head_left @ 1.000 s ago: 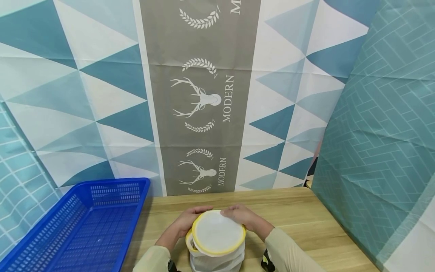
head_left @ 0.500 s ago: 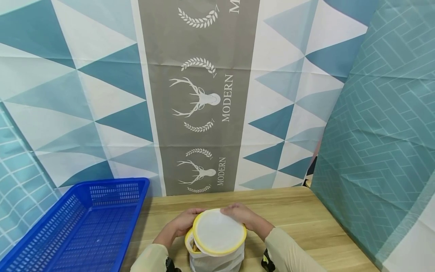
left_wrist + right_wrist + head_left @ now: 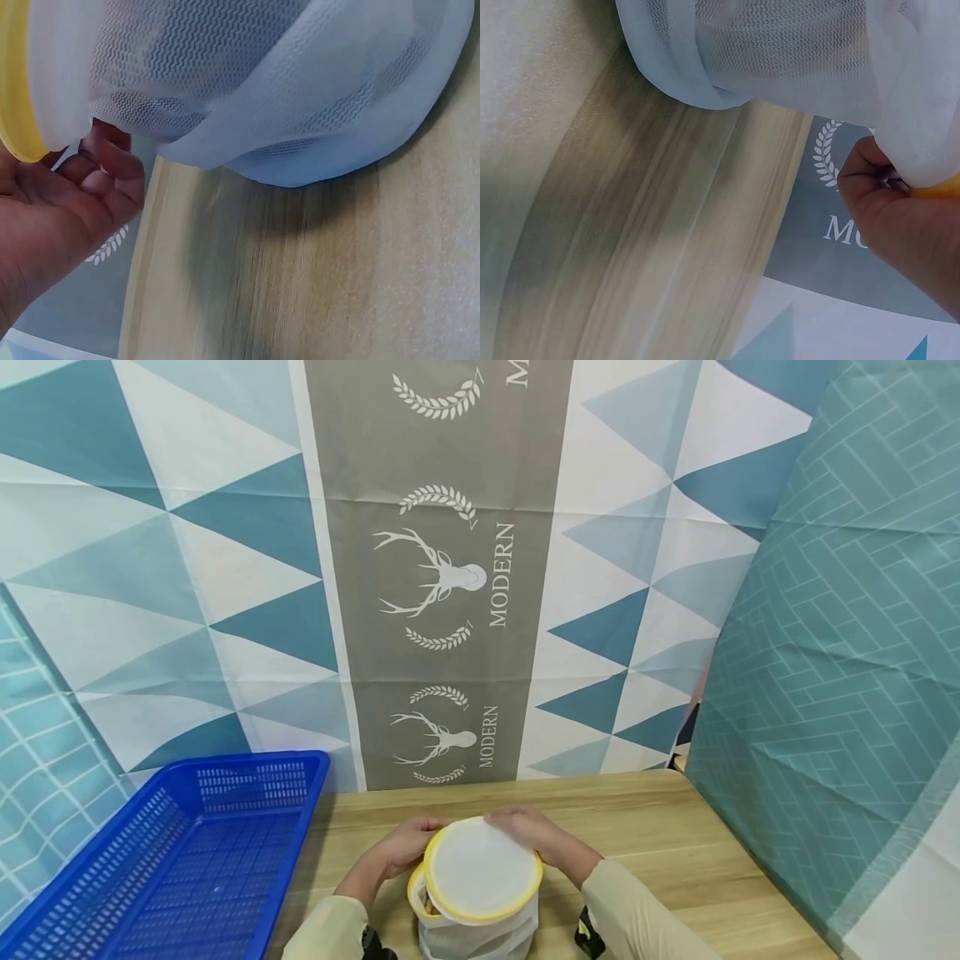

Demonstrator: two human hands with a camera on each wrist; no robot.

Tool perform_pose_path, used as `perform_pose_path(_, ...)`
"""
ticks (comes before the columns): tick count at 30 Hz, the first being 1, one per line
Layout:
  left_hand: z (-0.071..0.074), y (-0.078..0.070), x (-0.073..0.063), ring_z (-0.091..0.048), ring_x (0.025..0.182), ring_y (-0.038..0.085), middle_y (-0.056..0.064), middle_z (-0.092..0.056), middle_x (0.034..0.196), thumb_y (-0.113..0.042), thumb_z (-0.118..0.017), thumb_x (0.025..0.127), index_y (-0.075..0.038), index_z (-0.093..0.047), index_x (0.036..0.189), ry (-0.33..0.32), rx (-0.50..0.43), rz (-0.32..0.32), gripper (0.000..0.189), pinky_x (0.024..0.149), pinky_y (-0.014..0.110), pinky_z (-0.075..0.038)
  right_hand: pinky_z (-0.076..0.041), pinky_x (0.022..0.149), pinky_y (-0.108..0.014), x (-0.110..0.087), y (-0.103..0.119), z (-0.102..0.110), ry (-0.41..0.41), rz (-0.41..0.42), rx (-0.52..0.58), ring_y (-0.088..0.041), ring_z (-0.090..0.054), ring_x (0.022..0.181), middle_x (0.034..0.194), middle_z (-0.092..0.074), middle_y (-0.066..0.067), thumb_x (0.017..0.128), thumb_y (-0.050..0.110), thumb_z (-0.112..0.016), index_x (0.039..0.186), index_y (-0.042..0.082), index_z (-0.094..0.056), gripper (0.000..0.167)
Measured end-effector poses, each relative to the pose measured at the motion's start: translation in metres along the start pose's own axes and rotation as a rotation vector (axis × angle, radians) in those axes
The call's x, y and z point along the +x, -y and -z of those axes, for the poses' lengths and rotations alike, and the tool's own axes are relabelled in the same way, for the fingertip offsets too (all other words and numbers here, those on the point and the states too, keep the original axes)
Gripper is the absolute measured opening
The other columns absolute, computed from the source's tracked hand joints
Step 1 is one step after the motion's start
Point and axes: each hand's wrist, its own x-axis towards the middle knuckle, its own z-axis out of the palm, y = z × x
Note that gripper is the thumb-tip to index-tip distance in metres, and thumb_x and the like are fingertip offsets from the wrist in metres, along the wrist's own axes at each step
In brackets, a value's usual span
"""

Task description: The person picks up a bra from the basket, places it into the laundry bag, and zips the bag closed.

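Observation:
A round white mesh laundry bag point(image 3: 480, 939) with yellow trim stands on the table at the bottom middle of the head view. Its yellow-edged lid point(image 3: 483, 870) lies askew over the top, and a gap on the left shows something brownish-orange inside, too little to identify. My left hand point(image 3: 405, 846) holds the bag's rim at the far left; in the left wrist view its fingers point(image 3: 112, 169) curl under the rim. On the far right, my right hand point(image 3: 536, 837) pinches the yellow edge, which the right wrist view shows between thumb and curled fingers point(image 3: 866, 169).
A blue perforated plastic basket point(image 3: 217, 885) sits to the left of the bag. The wooden table point(image 3: 637, 827) ends at a patterned cloth backdrop point(image 3: 442, 635), with a teal cloth point(image 3: 840, 693) hanging along the right.
My left hand has shifted slightly left and the gap at the left of the lid has widened a little. My right hand is slightly blurred now but stays at the lid's edge.

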Motion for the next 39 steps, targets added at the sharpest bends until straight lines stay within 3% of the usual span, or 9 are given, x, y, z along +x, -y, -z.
perform_pose_path(5,-0.001,-0.002,-0.001,-0.061,0.080,0.010,0.005,-0.065,0.098,-0.017,-0.046,0.098,0.010,-0.055,0.120,-0.017,-0.013,0.001,0.036,0.071,0.025,-0.052,-0.055,0.059,-0.030,0.000,0.003,-0.002,0.019,0.017,-0.039,-0.013,-0.064,0.061,0.078,-0.067,-0.005,0.092,0.051,-0.050,0.102,0.003,-0.067,0.052)
perform_pose_path(12,-0.002,-0.007,-0.002,-0.061,0.072,0.008,0.003,-0.066,0.091,-0.018,-0.046,0.098,0.008,-0.058,0.118,-0.069,-0.014,0.007,0.034,0.065,0.023,-0.052,-0.055,0.058,-0.029,0.002,0.008,-0.004,0.045,0.018,-0.064,-0.011,-0.063,0.060,0.079,-0.067,-0.005,0.093,0.041,-0.053,0.108,0.000,-0.065,0.045)
perform_pose_path(16,-0.004,-0.012,-0.003,-0.060,0.069,0.006,0.001,-0.065,0.086,-0.021,-0.047,0.098,0.007,-0.059,0.116,-0.070,-0.037,-0.015,0.035,0.063,0.021,-0.051,-0.055,0.056,-0.027,0.003,0.010,-0.004,0.047,0.010,-0.054,-0.010,-0.063,0.059,0.078,-0.066,-0.004,0.092,0.038,-0.056,0.104,0.000,-0.066,0.041)
perform_pose_path(21,-0.005,-0.015,-0.006,-0.061,0.068,0.005,0.000,-0.066,0.086,-0.026,-0.052,0.096,0.006,-0.061,0.113,-0.076,-0.044,-0.053,0.038,0.062,0.020,-0.052,-0.054,0.055,-0.027,0.002,0.011,-0.005,0.042,0.006,-0.054,-0.010,-0.062,0.058,0.077,-0.065,-0.004,0.092,0.035,-0.058,0.100,0.000,-0.064,0.037)
perform_pose_path(28,-0.007,-0.015,-0.003,-0.062,0.069,0.006,0.004,-0.067,0.092,-0.020,-0.049,0.097,0.008,-0.058,0.117,-0.148,-0.012,-0.006,0.036,0.063,0.022,-0.053,-0.055,0.057,-0.029,0.001,0.011,-0.008,0.050,0.020,-0.049,-0.011,-0.063,0.061,0.081,-0.066,-0.005,0.094,0.041,-0.053,0.111,0.000,-0.064,0.045)
perform_pose_path(39,-0.010,-0.015,-0.004,-0.062,0.076,0.009,0.006,-0.066,0.096,-0.030,-0.052,0.096,0.005,-0.061,0.115,-0.228,0.071,-0.035,0.040,0.068,0.027,-0.054,-0.055,0.056,-0.027,0.002,0.012,-0.011,0.033,0.004,-0.031,-0.010,-0.063,0.059,0.076,-0.066,-0.003,0.092,0.035,-0.056,0.100,0.001,-0.066,0.036)
